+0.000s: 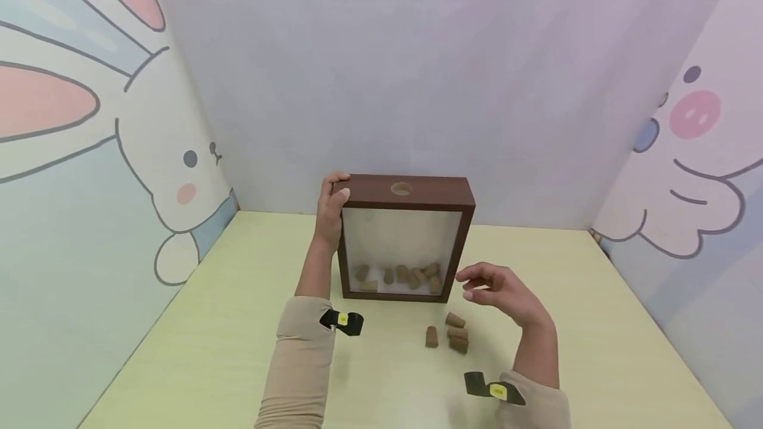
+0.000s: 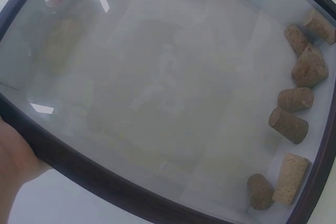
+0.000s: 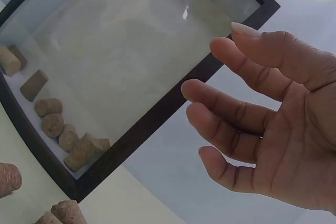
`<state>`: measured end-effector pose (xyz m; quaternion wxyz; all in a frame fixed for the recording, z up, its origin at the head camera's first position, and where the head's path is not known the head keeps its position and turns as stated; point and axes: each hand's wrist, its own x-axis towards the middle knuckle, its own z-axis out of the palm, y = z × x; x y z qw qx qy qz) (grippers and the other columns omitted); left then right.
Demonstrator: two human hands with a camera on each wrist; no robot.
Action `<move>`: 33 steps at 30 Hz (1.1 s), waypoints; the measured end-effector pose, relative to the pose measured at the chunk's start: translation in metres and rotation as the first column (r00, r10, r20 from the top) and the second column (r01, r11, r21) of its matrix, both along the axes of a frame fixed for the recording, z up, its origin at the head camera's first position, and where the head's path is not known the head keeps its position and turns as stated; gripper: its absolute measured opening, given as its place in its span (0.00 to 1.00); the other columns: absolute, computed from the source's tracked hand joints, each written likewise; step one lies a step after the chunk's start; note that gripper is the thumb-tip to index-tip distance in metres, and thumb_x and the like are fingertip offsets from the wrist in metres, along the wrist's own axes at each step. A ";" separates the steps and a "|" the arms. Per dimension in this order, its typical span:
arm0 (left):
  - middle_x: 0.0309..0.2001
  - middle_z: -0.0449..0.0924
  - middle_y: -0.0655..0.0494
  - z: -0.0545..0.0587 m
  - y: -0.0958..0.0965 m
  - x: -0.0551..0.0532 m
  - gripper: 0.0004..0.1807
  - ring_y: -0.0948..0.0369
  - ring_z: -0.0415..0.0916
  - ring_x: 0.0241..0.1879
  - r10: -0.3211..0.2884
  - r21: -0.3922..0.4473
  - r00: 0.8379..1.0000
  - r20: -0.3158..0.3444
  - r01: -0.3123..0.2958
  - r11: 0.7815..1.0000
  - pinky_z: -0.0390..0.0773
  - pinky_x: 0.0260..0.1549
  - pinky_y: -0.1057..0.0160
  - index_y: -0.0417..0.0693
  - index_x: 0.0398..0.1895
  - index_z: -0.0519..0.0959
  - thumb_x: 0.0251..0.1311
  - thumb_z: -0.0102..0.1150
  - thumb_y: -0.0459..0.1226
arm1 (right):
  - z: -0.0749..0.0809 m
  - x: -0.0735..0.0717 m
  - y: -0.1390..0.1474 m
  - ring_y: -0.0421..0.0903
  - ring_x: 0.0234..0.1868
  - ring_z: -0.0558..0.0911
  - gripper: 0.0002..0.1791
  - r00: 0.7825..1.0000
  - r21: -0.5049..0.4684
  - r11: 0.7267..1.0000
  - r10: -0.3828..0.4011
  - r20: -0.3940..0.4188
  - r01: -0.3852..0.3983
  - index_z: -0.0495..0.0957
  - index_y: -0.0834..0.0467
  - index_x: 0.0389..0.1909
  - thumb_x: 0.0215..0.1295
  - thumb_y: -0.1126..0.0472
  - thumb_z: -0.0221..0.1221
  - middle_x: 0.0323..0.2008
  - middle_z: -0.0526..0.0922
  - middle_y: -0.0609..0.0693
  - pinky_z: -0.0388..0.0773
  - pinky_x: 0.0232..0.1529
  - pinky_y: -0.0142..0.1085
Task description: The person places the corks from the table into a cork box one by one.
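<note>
A dark brown shadow box with a clear front and a round hole in its top stands upright on the table. Inside, several corks lie along its bottom. My left hand grips the box's upper left corner, its thumb on the top edge. Just right of the box, my right hand hovers with loosely bent fingers and holds nothing; its palm and fingers show in the right wrist view. In front of the box, several loose corks lie on the table near its lower right corner.
The pale yellow-green table reaches back to a plain light curtain or wall behind the box. Side walls with a cartoon rabbit and another cartoon animal stand left and right.
</note>
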<state>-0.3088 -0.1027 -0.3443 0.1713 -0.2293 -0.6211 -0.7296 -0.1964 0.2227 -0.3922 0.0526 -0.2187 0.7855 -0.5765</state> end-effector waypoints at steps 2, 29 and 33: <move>0.64 0.54 0.52 0.001 -0.001 0.000 0.22 0.59 0.46 0.65 -0.002 -0.003 1.000 -0.005 0.002 1.000 0.44 0.59 0.49 0.45 0.53 0.64 0.57 0.44 0.45 | -0.005 -0.001 0.003 0.52 0.43 0.76 0.17 1.000 -0.006 1.000 -0.008 0.010 0.008 0.76 0.66 0.47 0.57 0.65 0.62 0.45 0.76 0.58 0.75 0.43 0.39; 0.63 0.56 0.53 -0.002 -0.002 0.001 0.24 0.57 0.48 0.63 0.017 -0.005 1.000 0.008 -0.017 1.000 0.45 0.58 0.48 0.45 0.53 0.65 0.55 0.46 0.47 | -0.081 -0.022 0.012 0.47 0.48 0.74 0.21 0.973 0.020 0.994 -0.113 0.202 0.111 0.70 0.69 0.54 0.64 0.61 0.56 0.50 0.74 0.65 0.69 0.46 0.43; 0.63 0.55 0.52 -0.001 -0.002 0.000 0.25 0.57 0.48 0.64 0.008 -0.010 1.000 0.003 -0.008 1.000 0.45 0.58 0.48 0.41 0.55 0.63 0.57 0.45 0.46 | -0.088 -0.024 0.013 0.49 0.46 0.74 0.20 0.976 0.014 0.996 -0.092 0.196 0.091 0.70 0.69 0.54 0.63 0.66 0.55 0.48 0.74 0.66 0.70 0.41 0.38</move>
